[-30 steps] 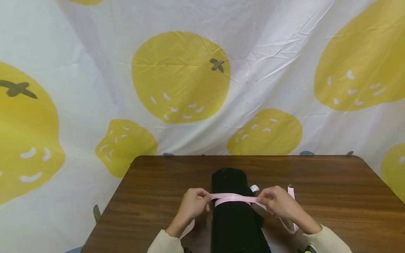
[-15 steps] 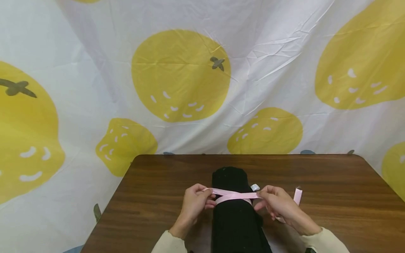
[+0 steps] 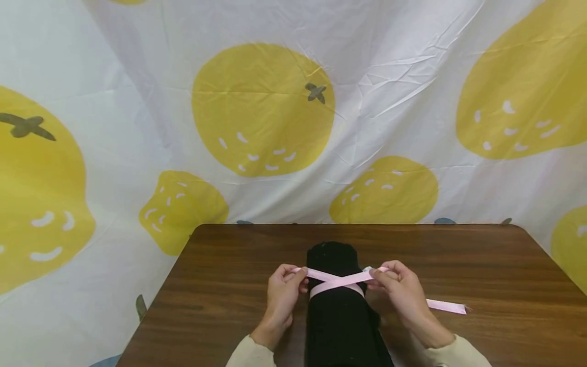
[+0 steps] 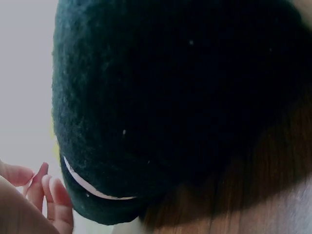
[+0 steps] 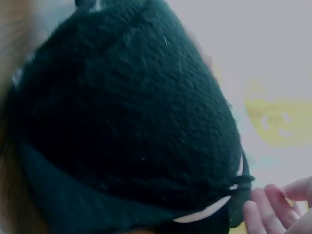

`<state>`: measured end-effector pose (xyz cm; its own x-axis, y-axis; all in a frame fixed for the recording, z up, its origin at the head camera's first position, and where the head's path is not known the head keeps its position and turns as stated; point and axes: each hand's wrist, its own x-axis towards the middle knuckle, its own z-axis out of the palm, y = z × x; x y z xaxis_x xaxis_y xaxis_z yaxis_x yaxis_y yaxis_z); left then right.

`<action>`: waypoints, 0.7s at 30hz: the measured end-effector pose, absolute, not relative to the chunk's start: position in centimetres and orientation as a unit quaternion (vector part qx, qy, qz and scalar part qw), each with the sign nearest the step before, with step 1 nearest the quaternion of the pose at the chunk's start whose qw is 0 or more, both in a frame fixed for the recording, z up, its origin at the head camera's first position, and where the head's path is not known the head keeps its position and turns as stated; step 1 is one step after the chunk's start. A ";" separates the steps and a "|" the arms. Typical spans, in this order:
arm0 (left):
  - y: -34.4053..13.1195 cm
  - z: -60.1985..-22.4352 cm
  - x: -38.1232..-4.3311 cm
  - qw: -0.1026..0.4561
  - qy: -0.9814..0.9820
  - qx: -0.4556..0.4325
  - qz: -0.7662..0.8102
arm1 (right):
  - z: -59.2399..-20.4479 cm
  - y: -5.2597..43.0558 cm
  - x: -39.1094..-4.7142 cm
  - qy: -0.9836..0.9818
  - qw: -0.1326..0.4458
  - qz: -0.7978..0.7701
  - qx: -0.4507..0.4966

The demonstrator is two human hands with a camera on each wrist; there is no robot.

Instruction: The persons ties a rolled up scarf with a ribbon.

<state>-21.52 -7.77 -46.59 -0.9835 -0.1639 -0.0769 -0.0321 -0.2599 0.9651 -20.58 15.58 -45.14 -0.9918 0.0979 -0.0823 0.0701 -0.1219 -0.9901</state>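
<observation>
A rolled black fuzzy cloth (image 3: 339,326) lies lengthwise in front of me in the head view. Around it runs a pink ribbon (image 3: 341,280), whose two strands cross in an X on top of the roll. My left hand (image 3: 281,295) pinches one strand between thumb and finger at the roll's left side. On the right side, my right hand (image 3: 405,295) pinches the other strand. The dark cloth (image 4: 161,97) fills most of the left wrist view, with a thin stretch of ribbon (image 4: 92,189) around it. The ribbon's underside is hidden.
A brown wood-grain table (image 3: 229,285) supports everything. One loose ribbon end (image 3: 447,307) sticks out to the right of my right hand. A small white tag (image 3: 367,268) shows beside the roll. Behind the table hangs a white curtain (image 3: 137,127) with yellow fruit prints.
The strands, lying nearly flat together before, now form a clear X. Both hands have moved slightly farther up the roll. The loose ribbon end has swung from upright to pointing right.
</observation>
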 end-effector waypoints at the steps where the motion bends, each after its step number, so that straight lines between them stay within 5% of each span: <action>1: -7.7 -46.6 -21.5 0.045 -0.609 0.083 -0.788 | -45.1 15.4 -20.6 -0.653 0.016 0.754 -0.064; 21: -7.5 -46.4 -21.2 0.100 -0.647 0.099 -0.749 | -43.9 13.6 -20.3 -0.490 0.013 0.870 -0.063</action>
